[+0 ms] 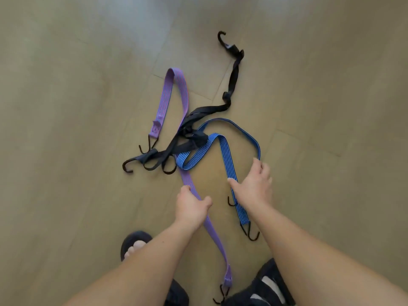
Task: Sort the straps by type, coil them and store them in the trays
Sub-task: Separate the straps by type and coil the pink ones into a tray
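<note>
- purple strap (176,89): lying on the floor (66,107), tangled with the others; my left hand (192,205) grasps its near run.
- blue strap (227,160): on the floor; my right hand (254,186) lies over it, grip i cannot tell.
- black strap (234,74): crosses both.

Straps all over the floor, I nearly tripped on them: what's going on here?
A person stands over a tangle of hooked straps on the floor. Their left hand grips the purple strap, and their right hand holds the blue striped strap. The black strap lies tangled with both. Nothing is coiled yet, and no trays are in view.
</note>
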The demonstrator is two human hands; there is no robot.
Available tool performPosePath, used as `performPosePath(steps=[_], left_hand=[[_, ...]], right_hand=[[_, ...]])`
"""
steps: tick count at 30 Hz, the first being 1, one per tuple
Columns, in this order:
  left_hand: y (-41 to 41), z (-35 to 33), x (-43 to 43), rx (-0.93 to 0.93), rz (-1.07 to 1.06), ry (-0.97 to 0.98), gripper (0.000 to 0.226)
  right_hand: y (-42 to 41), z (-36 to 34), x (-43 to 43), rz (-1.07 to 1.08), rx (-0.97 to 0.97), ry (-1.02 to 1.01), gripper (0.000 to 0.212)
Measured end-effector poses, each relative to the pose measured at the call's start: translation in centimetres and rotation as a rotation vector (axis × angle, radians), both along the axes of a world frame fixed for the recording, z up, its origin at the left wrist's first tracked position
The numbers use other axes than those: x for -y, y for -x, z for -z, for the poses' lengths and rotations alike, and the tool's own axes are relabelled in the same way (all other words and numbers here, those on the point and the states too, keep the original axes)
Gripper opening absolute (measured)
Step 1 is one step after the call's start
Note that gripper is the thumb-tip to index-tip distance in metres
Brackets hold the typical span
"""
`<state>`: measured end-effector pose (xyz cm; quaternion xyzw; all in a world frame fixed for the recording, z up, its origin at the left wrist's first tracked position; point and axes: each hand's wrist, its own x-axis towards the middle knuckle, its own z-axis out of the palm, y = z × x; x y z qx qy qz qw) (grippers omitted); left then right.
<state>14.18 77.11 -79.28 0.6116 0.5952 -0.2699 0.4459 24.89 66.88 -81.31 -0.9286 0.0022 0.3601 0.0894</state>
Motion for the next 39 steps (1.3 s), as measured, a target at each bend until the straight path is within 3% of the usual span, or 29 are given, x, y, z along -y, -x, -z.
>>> performPosePath(steps=[3, 7, 10, 15, 18, 21, 23, 27, 32, 34, 37, 39], left_hand=[[-0.2, 3.7, 0.2, -0.074, 0.044, -0.143, 0.058], [-0.1, 6.2, -0.1, -0.085, 0.021, -0.213, 0.048], [0.2, 6.3, -0.8, -0.115, -0.199, -0.220, 0.043], [1.0, 2.9, -1.2, -0.069, -0.081, -0.120, 0.024], [0.3, -2.3, -0.1, 0.192, 0.008, -0.092, 0.024], [0.1, -8.3, 1.2, 0.571, 0.289, -0.111, 0.019], [0.3, -11.2, 1.7, 0.695, 0.431, -0.033, 0.011], [0.3, -14.5, 1.5, 0.712, 0.518, 0.145, 0.007], [0.3, -18.7, -0.4, 0.594, 0.303, 0.313, 0.009], [0.6, -21.1, -1.3, 0.541, 0.333, 0.262, 0.015], [0.4, -25.7, -3.0, 0.475, 0.637, -0.031, 0.030], [-0.7, -29.7, -3.7, 0.522, 0.646, -0.122, 0.062]], right_hand=[[0.5, 3.2, -0.1, -0.031, 0.098, 0.038, 0.098], [1.9, 5.0, -0.7, -0.255, 0.110, -0.071, 0.065], [1.1, 4.7, -0.7, -0.108, 0.023, -0.085, 0.046], [-0.5, 0.9, -0.6, 0.131, -0.133, -0.156, 0.008], [0.4, -3.4, -0.8, 0.346, -0.241, -0.421, 0.009], [1.2, -8.4, -1.2, 0.597, -0.396, -0.727, 0.015], [1.2, -11.2, -1.1, 0.730, -0.548, -0.877, 0.024], [0.0, -15.5, -0.7, 0.640, -0.664, -0.859, 0.024], [-1.5, -20.5, -0.3, 0.552, -0.396, -0.739, 0.025], [-1.5, -23.7, -0.2, 0.478, -0.369, -0.749, 0.026], [-1.4, -30.0, -0.1, 0.342, -0.312, -0.761, 0.030], [-1.8, -35.1, 0.1, 0.319, -0.284, -0.808, 0.028]])
